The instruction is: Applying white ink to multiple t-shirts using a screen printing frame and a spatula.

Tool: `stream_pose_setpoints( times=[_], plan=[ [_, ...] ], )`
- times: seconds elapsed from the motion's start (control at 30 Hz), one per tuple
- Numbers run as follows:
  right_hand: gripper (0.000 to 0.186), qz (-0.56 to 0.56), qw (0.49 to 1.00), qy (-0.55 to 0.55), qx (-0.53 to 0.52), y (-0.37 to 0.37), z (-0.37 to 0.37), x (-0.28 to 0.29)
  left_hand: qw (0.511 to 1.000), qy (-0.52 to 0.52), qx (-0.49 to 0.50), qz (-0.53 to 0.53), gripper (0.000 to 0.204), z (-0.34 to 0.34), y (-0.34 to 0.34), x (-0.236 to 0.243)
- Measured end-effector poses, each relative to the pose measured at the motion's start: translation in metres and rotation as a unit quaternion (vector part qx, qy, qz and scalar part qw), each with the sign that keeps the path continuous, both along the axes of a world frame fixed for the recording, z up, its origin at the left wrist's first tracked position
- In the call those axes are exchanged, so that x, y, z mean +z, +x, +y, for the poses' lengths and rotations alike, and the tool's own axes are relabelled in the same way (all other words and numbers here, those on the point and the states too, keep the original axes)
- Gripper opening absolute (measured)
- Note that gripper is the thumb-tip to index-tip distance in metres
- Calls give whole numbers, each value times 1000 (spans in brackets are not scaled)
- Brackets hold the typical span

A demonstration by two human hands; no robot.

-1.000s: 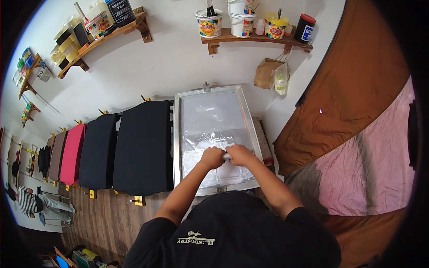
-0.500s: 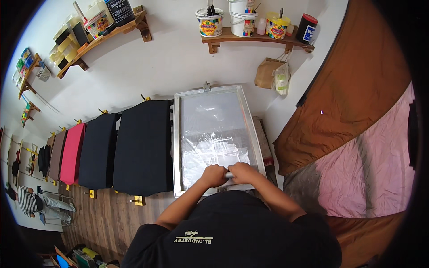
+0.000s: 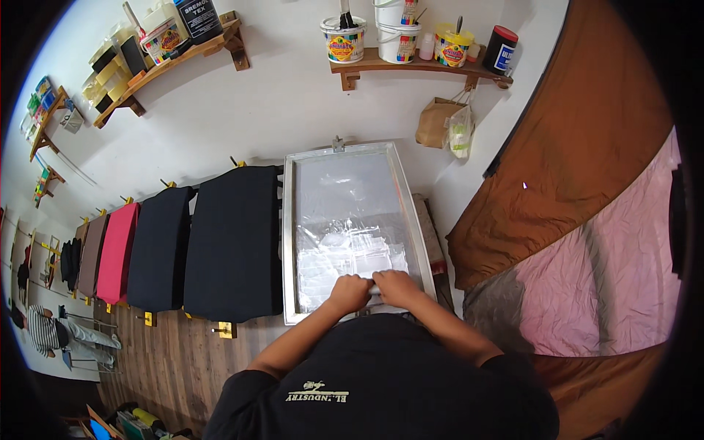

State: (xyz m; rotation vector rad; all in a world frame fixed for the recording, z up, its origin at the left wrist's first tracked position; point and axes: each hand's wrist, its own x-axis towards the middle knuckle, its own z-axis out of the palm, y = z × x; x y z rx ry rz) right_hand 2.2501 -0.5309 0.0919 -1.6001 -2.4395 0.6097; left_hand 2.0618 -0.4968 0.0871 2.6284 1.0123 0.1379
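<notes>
Both of my hands grip a grey-handled squeegee [image 3: 375, 290] near the front end of a metal-framed screen [image 3: 290, 236]. My left hand [image 3: 350, 292] is closed on the left part of its handle and my right hand [image 3: 396, 288] on the right part, the two close together. The squeegee's blade is hidden. Under the screen's glossy, translucent surface [image 3: 345, 191], white patches show across the lower half.
Black-covered boards [image 3: 231, 242], a pink one [image 3: 117, 253] and brown ones line up leftward. Shelves [image 3: 425, 59] with tubs and bags [image 3: 436, 121] are on the wall. Brown and pink fabric [image 3: 557, 139] covers the right. A person [image 3: 66, 334] in stripes is at far left.
Since a second ago, my hands and the squeegee have moved from the screen's lower middle toward me, to its front end. They barely moved in the last half second.
</notes>
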Motion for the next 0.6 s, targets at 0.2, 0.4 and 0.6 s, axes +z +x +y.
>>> stream_pose_setpoints(
  times=[0.2,0.4,0.6],
  plan=[
    [24,-7,996,-89,25,9,29,14,991,-92,-3,93,25,30,5,23],
    [21,24,999,12,-26,10,72,8,998,-27,29,58,18,74,14,16],
    [20,9,1000,-25,4,11,61,-4,999,-34,0,35,16,61,8,-2]
  ],
)
